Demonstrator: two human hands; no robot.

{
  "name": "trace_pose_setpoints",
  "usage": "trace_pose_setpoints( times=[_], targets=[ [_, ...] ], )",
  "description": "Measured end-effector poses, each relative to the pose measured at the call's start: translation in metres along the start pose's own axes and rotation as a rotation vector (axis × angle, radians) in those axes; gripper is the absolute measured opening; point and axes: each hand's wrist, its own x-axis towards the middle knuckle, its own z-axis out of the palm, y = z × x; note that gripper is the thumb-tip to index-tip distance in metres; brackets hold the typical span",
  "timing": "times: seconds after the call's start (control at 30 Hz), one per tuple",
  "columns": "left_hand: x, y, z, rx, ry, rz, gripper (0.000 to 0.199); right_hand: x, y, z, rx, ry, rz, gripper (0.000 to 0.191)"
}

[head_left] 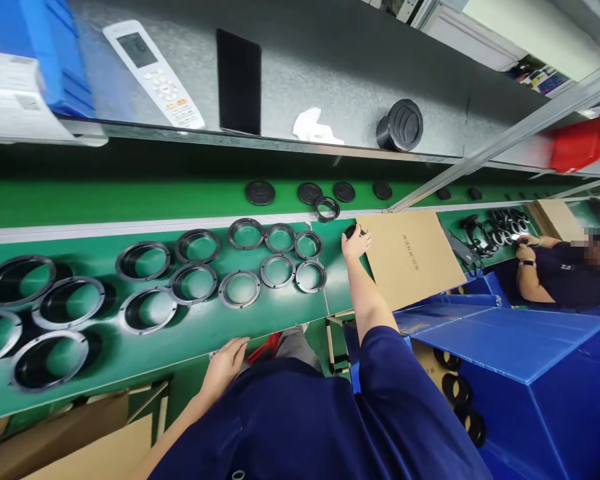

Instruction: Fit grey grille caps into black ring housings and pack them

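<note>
My right hand [356, 244] reaches to the left edge of a flat brown cardboard sheet [410, 257], its fingers closed on a small black round part [351, 231]. The hand covers most of that part, so whether it is a ring or a cap does not show. My left hand [229, 360] is at the front edge of the green table, fingers stretched out, holding nothing. Several black rings stand in two rows between the hands and further left, larger at the left, such as a large ring [50, 360], and smaller near my right hand, such as a small ring [311, 276].
Black round caps [260, 193] and a loose ring [327, 209] lie behind a white strip. The grey shelf [290, 73] above bears a remote control [155, 75], a black phone-like slab [239, 81] and a black cylinder [401, 125]. Rightward are a blue bin [545, 393] and a co-worker [570, 273].
</note>
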Motion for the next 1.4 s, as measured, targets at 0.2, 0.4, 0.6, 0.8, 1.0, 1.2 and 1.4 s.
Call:
trace_pose_setpoints(
  times=[0.2,0.4,0.6,0.8,1.0,1.2,1.4],
  targets=[
    [0.014,-0.017,-0.006,0.095,0.066,0.071,0.048,0.03,0.013,-0.004,0.091,-0.066,0.088,0.064],
    [0.03,-0.03,0.001,0.153,-0.01,0.214,0.046,0.001,0.03,0.007,0.089,-0.191,0.011,0.058],
    [0.043,-0.048,0.008,0.349,-0.162,0.464,0.044,0.017,-0.017,0.016,-0.023,-0.113,-0.265,0.055],
    [0.039,-0.056,0.02,0.403,-0.047,0.533,0.046,0.053,-0.074,0.04,-0.13,-0.204,-0.375,0.05],
    [0.037,-0.058,0.027,0.391,-0.032,0.589,0.046,0.02,-0.045,0.045,-0.157,-0.216,-0.351,0.047],
    [0.038,-0.063,0.025,0.405,-0.066,0.608,0.05,-0.006,-0.045,0.027,0.014,-0.069,-0.33,0.04],
    [0.033,-0.063,0.031,0.415,-0.033,0.596,0.052,0.005,-0.165,0.047,0.424,-0.205,-0.426,0.024]
  ],
)
